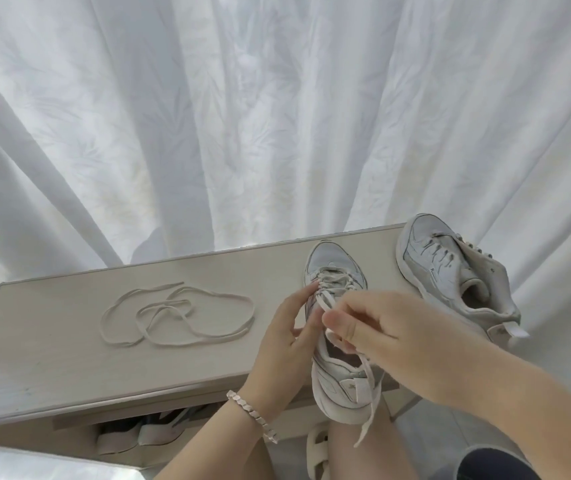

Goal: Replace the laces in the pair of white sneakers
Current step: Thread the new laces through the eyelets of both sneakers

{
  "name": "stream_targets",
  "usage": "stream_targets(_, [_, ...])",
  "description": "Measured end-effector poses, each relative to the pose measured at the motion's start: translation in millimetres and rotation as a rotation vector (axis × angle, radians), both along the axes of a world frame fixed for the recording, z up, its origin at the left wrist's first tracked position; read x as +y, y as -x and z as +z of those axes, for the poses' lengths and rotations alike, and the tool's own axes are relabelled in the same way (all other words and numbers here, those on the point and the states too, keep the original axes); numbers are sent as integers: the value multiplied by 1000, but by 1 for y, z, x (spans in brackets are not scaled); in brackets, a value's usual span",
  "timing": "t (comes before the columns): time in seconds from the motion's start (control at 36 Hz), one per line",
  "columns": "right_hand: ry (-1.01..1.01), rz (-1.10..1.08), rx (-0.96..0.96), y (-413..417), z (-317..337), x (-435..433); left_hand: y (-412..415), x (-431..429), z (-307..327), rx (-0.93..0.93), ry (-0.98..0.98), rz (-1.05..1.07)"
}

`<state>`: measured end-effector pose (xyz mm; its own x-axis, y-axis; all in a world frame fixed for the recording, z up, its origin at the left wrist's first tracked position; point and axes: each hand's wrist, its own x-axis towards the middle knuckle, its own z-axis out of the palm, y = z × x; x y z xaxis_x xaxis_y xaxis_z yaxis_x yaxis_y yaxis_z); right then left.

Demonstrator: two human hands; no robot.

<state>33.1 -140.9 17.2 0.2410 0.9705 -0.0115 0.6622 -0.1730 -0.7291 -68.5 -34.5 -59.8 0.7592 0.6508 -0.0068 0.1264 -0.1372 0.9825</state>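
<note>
Over the near sneaker (332, 268) now, toe pointing away on the counter (52, 341), heel hanging past the front edge towards the person's knee. The right hand (381, 327) has its grip closed, thumb and curled fingers pinching the lace (369, 393) just above the eyelets, with the free tail dangling down below the heel. The left hand (287, 334), bracelet (253, 415) at the wrist, lies with fairly straight fingers against the sneaker's side, fingertips up by the eyelet row, steadying and holding nothing.

The risks from here? That overhanging heel is the big one: a sharp pull on the lace with only a flat palm bracing the shoe could drag it off the edge. The dangling tail is another, since it could snag under the sole or on the knee and jerk the pinch loose. And the lace looks flat, so it may twist or bunch in an eyelet if it is hauled at an angle, or one eyelet may get skipped under those crowding fingers.

Off to the left, well apart, a loose lace (176, 313) lies in overlapping loops on the counter; lift it by one end carelessly and those loops may knot. Whether it is old or new, hard to tell, so a mix-up is possible. The second sneaker (450, 271) lies tipped on its side at the counter's far right corner, close to the edge, where an elbow could nudge it off
</note>
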Motion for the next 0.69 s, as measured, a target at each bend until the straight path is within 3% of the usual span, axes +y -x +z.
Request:
stream_targets(0.17, [117, -349, -205, -13, -16, 7, 5, 6, 3, 28, 19, -49])
stream_targets(0.28, [161, -321, -302, -10, -17, 13, 9, 4, 7, 47, -55, -73])
stream_targets(0.39, [162, -294, -186, -5, -18, 17, 11, 1, 7, 42, -262, -91])
stream_targets(0.58, [95, -350, -36, -5, -20, 22, 11, 2, 6, 49, -351, -77])
stream_targets(0.69, [59, -413, 322, -13, -7, 16, 13, 3, 6, 71, -406, -119])
